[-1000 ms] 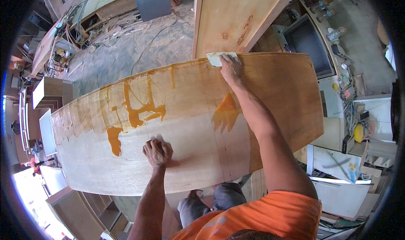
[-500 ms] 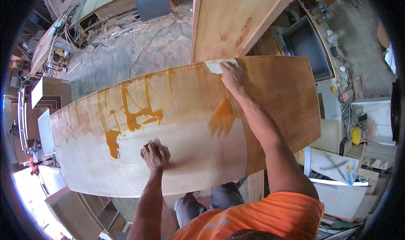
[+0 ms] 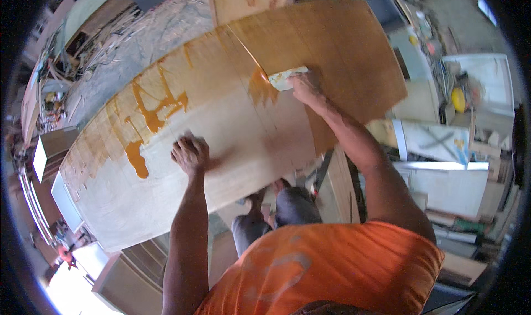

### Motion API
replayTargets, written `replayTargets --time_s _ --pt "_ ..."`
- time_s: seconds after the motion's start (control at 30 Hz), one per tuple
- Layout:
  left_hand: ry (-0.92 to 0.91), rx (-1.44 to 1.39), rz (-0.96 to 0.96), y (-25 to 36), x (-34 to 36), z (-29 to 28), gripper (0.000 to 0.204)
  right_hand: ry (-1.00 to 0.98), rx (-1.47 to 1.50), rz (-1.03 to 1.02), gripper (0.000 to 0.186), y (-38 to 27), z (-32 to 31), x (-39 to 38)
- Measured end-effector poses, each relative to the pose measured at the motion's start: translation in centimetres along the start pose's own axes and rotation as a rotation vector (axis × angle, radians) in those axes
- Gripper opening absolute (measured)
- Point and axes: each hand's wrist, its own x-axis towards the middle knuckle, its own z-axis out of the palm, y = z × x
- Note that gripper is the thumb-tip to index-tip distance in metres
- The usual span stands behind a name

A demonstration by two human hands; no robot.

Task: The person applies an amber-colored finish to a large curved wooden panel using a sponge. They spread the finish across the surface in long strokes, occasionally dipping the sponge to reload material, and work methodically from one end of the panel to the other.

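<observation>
My right hand grips a pale flat spreader on the curved wooden panel. A line of amber liquid runs from the upper edge to the spreader, above a fan-shaped amber smear. My left hand rests on the paler lower part of the panel, its bent fingers apart with no held object visible. Thicker amber puddles and drips lie left of centre.
A framed wooden board stands beyond the panel. Stacked white boards and a yellow object are at right. Cabinet parts crowd the left, and scrap strips and cables lie on the floor.
My right hand has drawn the spreader from the upper edge toward the panel's middle, leaving an amber line. The view has shifted, so the panel appears higher and more tilted.
</observation>
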Motion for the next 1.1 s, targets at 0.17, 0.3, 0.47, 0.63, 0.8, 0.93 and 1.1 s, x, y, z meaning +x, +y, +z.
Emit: replayTargets --time_s 0.17,0.3,0.47,0.63,0.8,0.93,1.1 --pt "0.042 0.022 0.016 -0.3 -0.5 0.4 0.029 0.008 0.094 0.143 0.034 -1.7 1.2 -16.8" --pt "0.032 -0.026 0.019 -0.7 -0.8 0.1 0.03 -0.153 0.063 0.204 0.029 -4.9 -0.4 -28.1" --pt "0.007 -0.106 0.188 -2.9 0.2 -0.3 0.031 -0.134 0.406 0.359 0.025 -7.2 -1.2 -31.9" --pt "-0.022 -0.123 0.235 -5.5 0.3 -0.5 0.049 -0.181 0.371 0.593 0.03 -10.2 -8.9 -15.9" --pt "-0.002 -0.145 0.223 -5.3 0.5 -1.0 0.027 0.306 0.377 -0.012 0.038 -12.0 -9.2 3.5" --pt "-0.028 -0.144 0.198 -4.5 1.0 -1.1 0.023 0.463 0.114 -0.184 0.039 -10.7 -5.1 16.0" --pt "-0.08 -0.131 0.167 -4.8 1.5 -0.3 0.023 0.519 -0.022 -0.14 0.035 -8.3 -0.1 25.6"
